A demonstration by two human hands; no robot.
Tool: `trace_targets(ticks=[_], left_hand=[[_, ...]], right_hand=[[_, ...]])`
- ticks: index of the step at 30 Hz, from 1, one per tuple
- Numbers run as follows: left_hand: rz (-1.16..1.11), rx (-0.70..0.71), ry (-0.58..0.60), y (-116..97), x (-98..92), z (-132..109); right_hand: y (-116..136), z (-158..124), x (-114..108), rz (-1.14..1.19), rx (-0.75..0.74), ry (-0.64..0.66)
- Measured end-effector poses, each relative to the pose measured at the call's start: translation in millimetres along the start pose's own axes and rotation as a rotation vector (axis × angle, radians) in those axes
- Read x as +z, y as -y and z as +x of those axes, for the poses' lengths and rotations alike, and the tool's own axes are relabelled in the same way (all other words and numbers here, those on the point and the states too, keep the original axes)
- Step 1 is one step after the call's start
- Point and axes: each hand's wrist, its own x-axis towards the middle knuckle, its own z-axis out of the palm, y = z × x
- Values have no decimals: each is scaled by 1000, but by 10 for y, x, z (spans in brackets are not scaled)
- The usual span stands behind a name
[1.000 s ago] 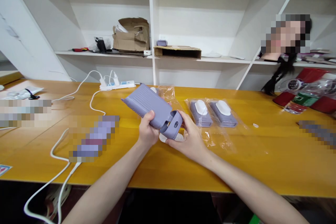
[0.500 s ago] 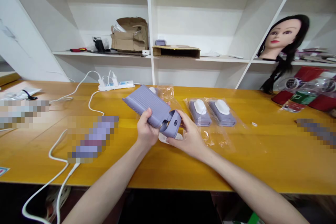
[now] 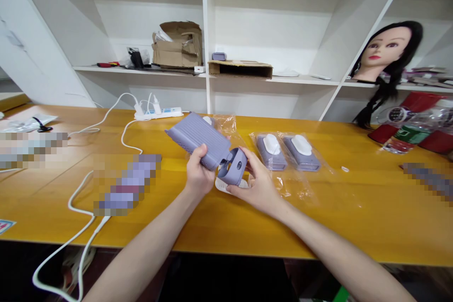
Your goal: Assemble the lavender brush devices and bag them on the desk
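Shift since last frame: cap [image 3: 236, 166] at the near end of the lilac case [image 3: 196, 140] turned slightly further out, dark gap to the case body a little wider. Case held tilted above the table [image 3: 354, 240], ribbed face up, far end pointing up and left. Left hand [image 3: 197, 174]: fingers [image 3: 201, 153] curled around the case edge, gripping the body, partly hidden. Right hand [image 3: 256, 184]: fingertips [image 3: 245, 155] pinching the cap, remaining fingers loosely bent. White oval piece [image 3: 226, 186] lying on the table just below the cap. Clear bag [image 3: 224, 125] behind the case, touching distance from its far end. Two bagged lilac items [image 3: 271, 153] [image 3: 301, 153] to the right, side by side, each with a white oval on top. Power strip [image 3: 157, 114] and white cable [image 3: 79, 203] to the left, well apart from both hands. Cardboard box [image 3: 177, 47] on the shelf [image 3: 269, 80] behind; mannequin head [image 3: 385, 52] further right
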Motion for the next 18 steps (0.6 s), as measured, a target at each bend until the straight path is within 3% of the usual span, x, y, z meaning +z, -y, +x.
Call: trace_targets(ticks=[12,18], left_hand=[[35,-85,71,60,-16,-58],[4,-61,28,39,-4,-71]], right_hand=[[-19,5,-52,4,16,-33],[26,6,-40,34,-20,-5]])
